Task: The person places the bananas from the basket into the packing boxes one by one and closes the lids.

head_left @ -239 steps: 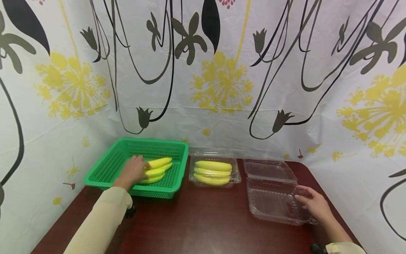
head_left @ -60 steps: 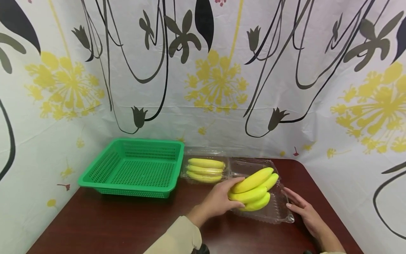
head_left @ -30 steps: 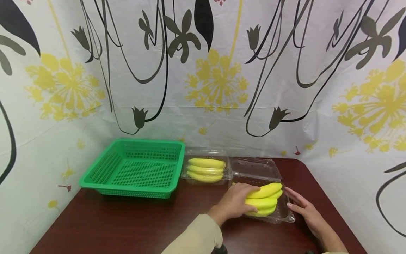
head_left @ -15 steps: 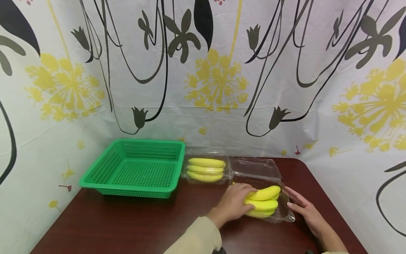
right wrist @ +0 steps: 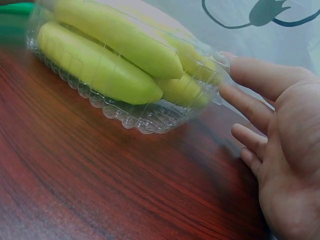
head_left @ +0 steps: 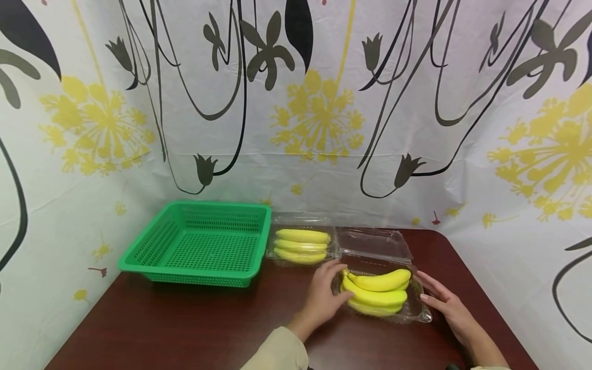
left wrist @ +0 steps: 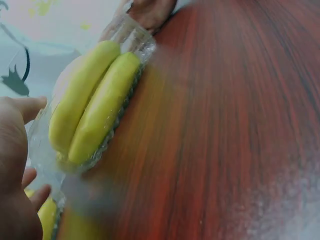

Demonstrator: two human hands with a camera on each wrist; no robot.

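Observation:
A bunch of yellow bananas lies in a clear plastic clamshell box, stems to the left. The box's lid is folded back behind it. My left hand is at the box's left side, fingers and thumb spread near the stems; in the left wrist view the thumb stands apart from the bananas. At the box's right wall is my right hand; in the right wrist view its fairly straight fingers touch or nearly touch the clear plastic.
A second clear box with bananas inside stands behind and left of the first. A green perforated basket with nothing in it sits at the back left. Patterned cloth rises behind the dark red table.
The bananas were carried from the green basket to the clear box and lowered into it. My left hand has since let go and drawn back leftward. My right hand stays at the box.

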